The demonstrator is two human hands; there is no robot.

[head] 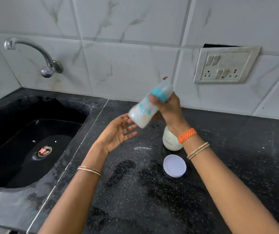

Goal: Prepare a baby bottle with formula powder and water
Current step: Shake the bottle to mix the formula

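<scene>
Right hand [164,105] is wrapped around the baby bottle [149,105] up near its teal collar, fingers curled over the neck, bottle held in the air above the tabletop [228,166] and tilted, teat end up toward the wall, base down to the left. Left hand [118,130] sits just beneath the base, palm up, fingers spread and relaxed, gripping nothing; whether the fingertips actually touch the bottle is hard to call. The bottle is smeared with blur: a pale, cloudy body with teal and orange specks, clear cap on top, and the tip barely readable. White liquid seems to fill the lower part.

Behind the right wrist stands the formula jar [170,141], rounded, translucent, full of whitish powder, its top hidden by the arm and its lettering too small to read. Its round white lid [174,165] lies flat on the tabletop just in front, apart from the jar. A little white powder is spilled to the jar's left.

The tabletop is black speckled stone, wet in patches. At left, a dark sink [25,149] is sunk into it, with a curved metal tap [34,53] on the marble-look tiled wall.
</scene>
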